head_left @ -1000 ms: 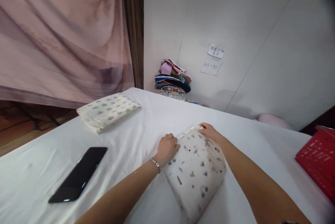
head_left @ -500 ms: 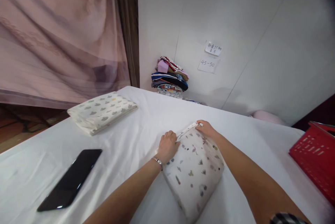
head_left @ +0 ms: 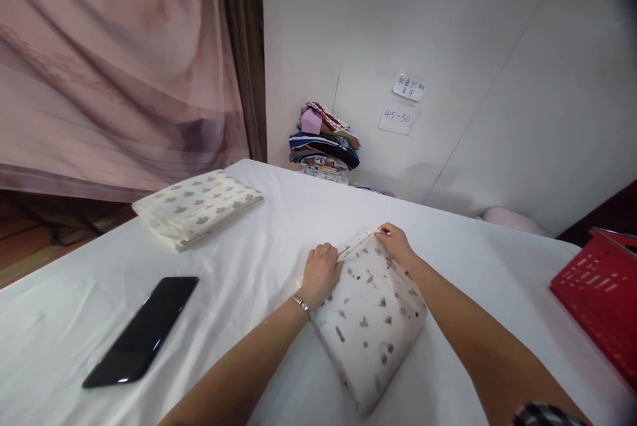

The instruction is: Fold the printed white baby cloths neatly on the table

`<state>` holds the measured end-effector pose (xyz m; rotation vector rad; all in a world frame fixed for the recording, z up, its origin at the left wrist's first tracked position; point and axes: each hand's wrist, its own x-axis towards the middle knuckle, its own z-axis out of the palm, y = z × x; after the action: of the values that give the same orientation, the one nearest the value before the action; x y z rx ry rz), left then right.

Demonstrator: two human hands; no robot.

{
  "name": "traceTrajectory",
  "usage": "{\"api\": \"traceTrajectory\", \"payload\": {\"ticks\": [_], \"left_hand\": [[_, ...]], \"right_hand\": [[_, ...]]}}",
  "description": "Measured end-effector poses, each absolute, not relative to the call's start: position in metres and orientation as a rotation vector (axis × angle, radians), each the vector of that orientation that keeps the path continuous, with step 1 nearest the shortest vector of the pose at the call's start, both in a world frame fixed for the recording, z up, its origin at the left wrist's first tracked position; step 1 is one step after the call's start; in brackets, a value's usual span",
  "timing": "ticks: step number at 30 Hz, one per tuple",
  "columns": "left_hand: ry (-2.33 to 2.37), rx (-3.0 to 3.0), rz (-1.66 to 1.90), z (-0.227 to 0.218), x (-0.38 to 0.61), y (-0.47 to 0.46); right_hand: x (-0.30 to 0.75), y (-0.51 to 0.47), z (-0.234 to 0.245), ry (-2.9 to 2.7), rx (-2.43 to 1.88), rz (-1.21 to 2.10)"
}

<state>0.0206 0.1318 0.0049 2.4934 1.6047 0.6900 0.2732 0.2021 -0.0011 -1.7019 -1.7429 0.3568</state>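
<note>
One of two looks done: grey-print cloth (head_left: 199,206) folded at mid-left; mixed-print cloth (head_left: 368,330), lower centre, is packet-folded with upper edge seemingly left to finish, right hand (head_left: 397,243) pinching that edge's right end, left hand (head_left: 319,275) curled at its left, grip unclear.

Matt cloth seen in bundle (head_left: 365,323) at L hand (head_left: 321,275) & R hand (head_left: 397,245); wrinkled cloth in sheet (head_left: 239,280) beneath. V. glossy finish shown by phone (head_left: 142,333), L of hands; shiny metal by bracelet (head_left: 301,305); plastic by basket (head_left: 597,293), R of hands.
</note>
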Motion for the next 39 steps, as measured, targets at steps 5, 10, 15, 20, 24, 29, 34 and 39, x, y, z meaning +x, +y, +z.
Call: {"api": "traceTrajectory", "payload": {"ticks": [5, 10, 15, 20, 24, 29, 34, 39], "left_hand": [[1.717, 2.340, 0.588, 0.004, 0.019, 0.135], [1.786, 2.299, 0.564, -0.005, 0.019, 0.138], [1.793, 2.366, 0.546, -0.008, 0.021, 0.137], [1.787, 2.446, 0.566, -0.010, 0.021, 0.134], [1.701, 2.546, 0.681, -0.010, 0.020, 0.132], [1.611, 2.599, 0.692, -0.009, 0.020, 0.132], [1.717, 2.518, 0.735, -0.010, 0.021, 0.134], [1.817, 2.339, 0.694, -0.011, 0.021, 0.136]], "right_hand": [[0.269, 0.208, 0.001, -1.755, -1.720, 0.360], [0.264, 0.215, -0.005, -1.759, -1.767, 0.346], [0.261, 0.214, -0.010, -1.757, -1.820, 0.325], [0.259, 0.207, -0.006, -1.732, -1.788, 0.229], [0.260, 0.202, -0.002, -1.725, -1.734, 0.212], [0.261, 0.201, -0.002, -1.723, -1.710, 0.250], [0.258, 0.205, -0.004, -1.672, -1.715, 0.244], [0.255, 0.213, -0.007, -1.694, -1.749, 0.265]]}}
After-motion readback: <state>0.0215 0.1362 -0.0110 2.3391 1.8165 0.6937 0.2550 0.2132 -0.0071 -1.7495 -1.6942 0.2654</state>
